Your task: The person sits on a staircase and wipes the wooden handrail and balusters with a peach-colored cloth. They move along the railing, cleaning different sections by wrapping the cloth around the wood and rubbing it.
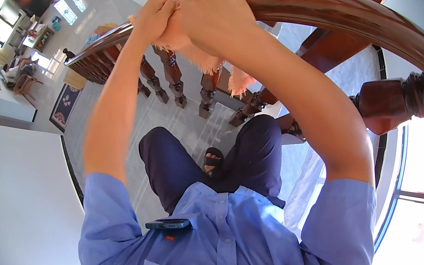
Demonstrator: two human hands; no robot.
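Note:
Both my arms reach up and forward to a dark, glossy wooden handrail [347,12]. A fringed peach-orange cloth [184,42] is draped over the rail, its frayed edges hanging down. My left hand [154,17] presses on the cloth's left part, fingers bent round it. My right hand [214,13] lies right beside it, fingers curled over the cloth on top of the rail. The two hands touch or nearly touch. My fingertips are partly hidden behind the rail and cloth.
Turned wooden balusters [176,79] stand below the rail, which slopes away to the far left. Grey marble stairs [218,128] lie under my sandalled foot. A bright window [417,220] is at the right. Far left, a person [22,69] sits near a chair, beside a patterned mat [65,105].

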